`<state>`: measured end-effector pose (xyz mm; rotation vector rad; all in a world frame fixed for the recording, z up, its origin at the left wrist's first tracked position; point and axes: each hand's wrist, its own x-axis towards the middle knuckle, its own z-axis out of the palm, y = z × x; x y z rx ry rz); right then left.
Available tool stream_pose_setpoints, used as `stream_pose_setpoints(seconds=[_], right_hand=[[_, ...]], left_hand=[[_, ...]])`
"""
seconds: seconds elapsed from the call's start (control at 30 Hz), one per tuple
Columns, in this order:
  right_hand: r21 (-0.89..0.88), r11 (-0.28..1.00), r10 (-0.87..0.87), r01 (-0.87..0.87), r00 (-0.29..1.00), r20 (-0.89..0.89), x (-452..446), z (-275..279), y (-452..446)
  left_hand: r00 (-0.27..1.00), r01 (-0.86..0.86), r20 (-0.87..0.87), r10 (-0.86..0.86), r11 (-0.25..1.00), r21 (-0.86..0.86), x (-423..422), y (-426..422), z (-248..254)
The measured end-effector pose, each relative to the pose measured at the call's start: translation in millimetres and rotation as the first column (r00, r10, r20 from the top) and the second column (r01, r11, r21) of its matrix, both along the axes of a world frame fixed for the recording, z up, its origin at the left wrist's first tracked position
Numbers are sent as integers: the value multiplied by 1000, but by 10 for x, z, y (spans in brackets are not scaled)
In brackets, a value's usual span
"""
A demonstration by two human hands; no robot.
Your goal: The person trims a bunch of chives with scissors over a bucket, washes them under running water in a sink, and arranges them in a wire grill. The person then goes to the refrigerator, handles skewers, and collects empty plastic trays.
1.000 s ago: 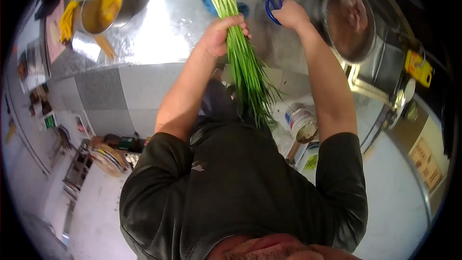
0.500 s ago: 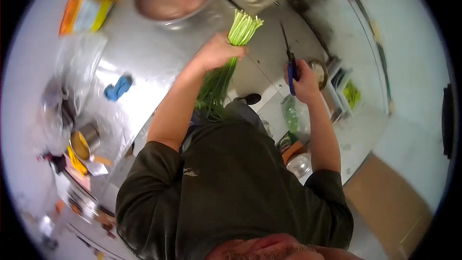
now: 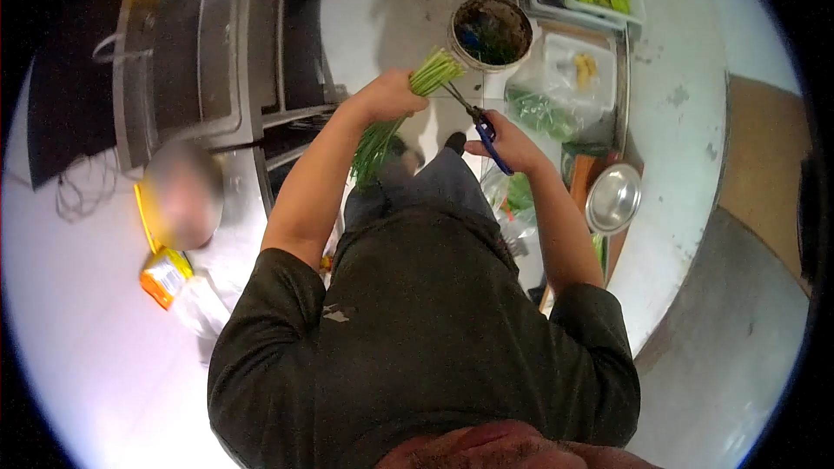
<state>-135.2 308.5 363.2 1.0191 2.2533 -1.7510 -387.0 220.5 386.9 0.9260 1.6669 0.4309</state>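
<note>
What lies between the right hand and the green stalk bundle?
In the head view, blue-handled scissors, held in the right hand, their blades pointing toward the green stalk bundle.

Left forearm (image 3: 313, 178): bare, stretched forward, slanting inward from the elbow.
Left hand (image 3: 386, 95): fingers wrapped in a closed grip.
Right forearm (image 3: 571, 226): bare, extended forward, angled inward.
Right hand (image 3: 514, 144): curled in a hold, one digit pointing inward; near the left hand, apart from it.

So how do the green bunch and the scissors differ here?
The green bunch is many thin stalks; the scissors are one tool with blue handles. The left hand holds the green bunch, the right hand the scissors. Both are held, close together.
</note>
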Motion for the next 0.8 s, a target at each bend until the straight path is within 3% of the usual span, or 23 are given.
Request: stream_pose_setpoints(seconds=[0.03,0.13,0.17,0.3,0.4,0.5,0.7,0.8], right_hand=[[-158,986,-46,52,998,39,14,-114,131],[-250,958,-106,138,985,139,73,-134,549],[-276,944,-163,180,983,82,77,-251,597],[-172,948,-252,266,963,98,17,-705,835],[-266,903,-296,338,937,183,-52,-869,1027],[-324,871,-310,370,924,223,-148,-998,1297],[-393,853,-235,344,925,300,-162,-1634,1917],[-333,882,-226,334,919,324,-126,-2100,2174]], left_hand=[[997,64,35,-64,998,-3,-1,194,-176],[973,218,77,-218,976,11,93,815,-554],[964,248,103,-244,968,-26,77,956,-568],[922,354,196,-335,932,-71,-46,1518,-854],[890,453,152,-430,874,-176,-95,1851,-1062],[862,507,182,-474,823,-257,-122,2197,-1220],[861,501,318,-397,769,-396,-128,2770,-2056],[843,536,303,-443,729,-425,-82,3104,-2424]])
